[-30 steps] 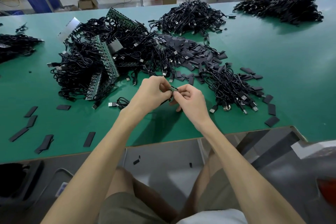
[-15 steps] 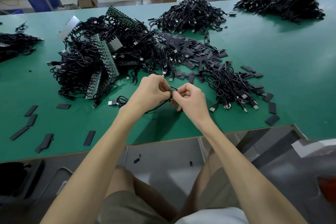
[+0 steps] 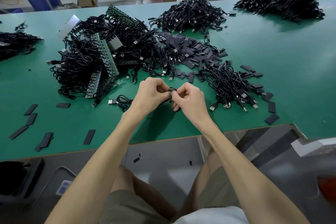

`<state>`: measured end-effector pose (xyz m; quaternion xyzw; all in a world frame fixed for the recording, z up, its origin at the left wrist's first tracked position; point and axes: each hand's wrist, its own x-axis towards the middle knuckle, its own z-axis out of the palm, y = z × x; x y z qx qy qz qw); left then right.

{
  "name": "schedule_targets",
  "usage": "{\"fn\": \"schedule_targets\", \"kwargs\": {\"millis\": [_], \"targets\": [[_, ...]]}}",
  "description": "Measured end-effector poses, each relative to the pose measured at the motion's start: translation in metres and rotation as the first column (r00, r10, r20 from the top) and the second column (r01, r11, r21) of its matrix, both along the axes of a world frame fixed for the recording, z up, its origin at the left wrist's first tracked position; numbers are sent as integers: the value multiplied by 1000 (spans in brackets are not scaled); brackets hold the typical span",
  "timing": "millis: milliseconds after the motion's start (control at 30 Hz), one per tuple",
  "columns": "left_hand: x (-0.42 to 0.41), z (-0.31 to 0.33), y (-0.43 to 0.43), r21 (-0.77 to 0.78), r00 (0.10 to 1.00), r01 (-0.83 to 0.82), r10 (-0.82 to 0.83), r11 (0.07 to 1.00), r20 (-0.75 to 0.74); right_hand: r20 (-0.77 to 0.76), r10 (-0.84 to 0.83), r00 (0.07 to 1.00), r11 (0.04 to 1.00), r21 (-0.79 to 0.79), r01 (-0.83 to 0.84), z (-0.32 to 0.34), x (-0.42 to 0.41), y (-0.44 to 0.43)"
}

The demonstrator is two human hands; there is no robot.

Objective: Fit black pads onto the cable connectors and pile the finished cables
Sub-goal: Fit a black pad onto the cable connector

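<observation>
My left hand [image 3: 151,94] and my right hand [image 3: 190,101] meet just above the green table [image 3: 272,51], both pinching one small cable connector [image 3: 171,89] between their fingertips. Its black cable [image 3: 123,101] trails left under my left hand to a coil with a USB plug on the table. Whether a black pad sits on the connector is hidden by my fingers. A heap of loose black pads [image 3: 189,51] lies behind my hands. To the right of my right hand lies a pile of cables [image 3: 234,87] with their plugs pointing toward me.
A big tangle of cables with green circuit strips [image 3: 101,56] fills the left centre. More cable heaps lie at the far centre [image 3: 190,14], far right [image 3: 283,3] and left edge [image 3: 14,43]. Stray pads [image 3: 31,120] dot the near left. The table's front edge [image 3: 163,140] runs above my knees.
Both hands stay together on the connector, with only small finger movements. The view has shifted slightly.
</observation>
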<state>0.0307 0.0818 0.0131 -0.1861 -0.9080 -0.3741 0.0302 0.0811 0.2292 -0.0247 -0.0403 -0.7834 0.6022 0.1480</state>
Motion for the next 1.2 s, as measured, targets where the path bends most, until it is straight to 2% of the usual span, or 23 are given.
{"fn": "schedule_targets", "kwargs": {"millis": [100, 233, 367, 467, 567, 633, 700, 733, 800, 900, 1033, 1133, 1200], "targets": [[-9, -2, -4, -50, 999, -35, 36, 998, 19, 3, -28, 1000, 997, -78, 28, -2, -4, 2], [-21, -7, -17, -100, 984, -172, 165, 980, -68, 11, -53, 999, 980, -191, 54, -5, -5, 5], [-28, -14, -28, -53, 960, -273, 268, 961, -81, 6, -93, 996, 954, -286, 91, -4, -7, 8], [-30, -17, -30, -45, 948, -308, 303, 950, -92, 7, -150, 989, 903, -406, 140, -2, -7, 11], [-25, -20, -26, -110, 943, -318, 301, 942, -142, 19, -187, 982, 881, -439, 176, -1, -6, 12], [-19, -21, -21, -178, 922, -347, 300, 921, -245, 12, -179, 984, 905, -390, 169, -2, -7, 11], [-12, -19, -13, -105, 924, -281, 239, 954, -300, 5, -177, 984, 932, -321, 170, -3, -7, 10], [-8, -17, -8, -15, 951, -176, 166, 984, -260, -3, -173, 985, 937, -309, 163, -4, -7, 9], [2, -13, 5, 155, 996, 33, -20, 987, -86, -22, -151, 988, 943, -304, 137, -3, -7, 10], [9, -17, 18, 206, 978, 186, -201, 961, 55, -37, -119, 992, 961, -254, 106, -3, -5, 10], [6, -24, 17, 417, 967, 143, -217, 897, 135, -17, -165, 986, 968, -197, 158, -4, -5, 11], [0, -25, 9, 432, 978, 49, -131, 900, 163, -23, -213, 977, 977, 27, 213, -4, -6, 11], [-5, -27, 2, 428, 982, -1, -80, 904, 170, -1, -169, 986, 963, 213, 165, -2, -6, 7]]}}
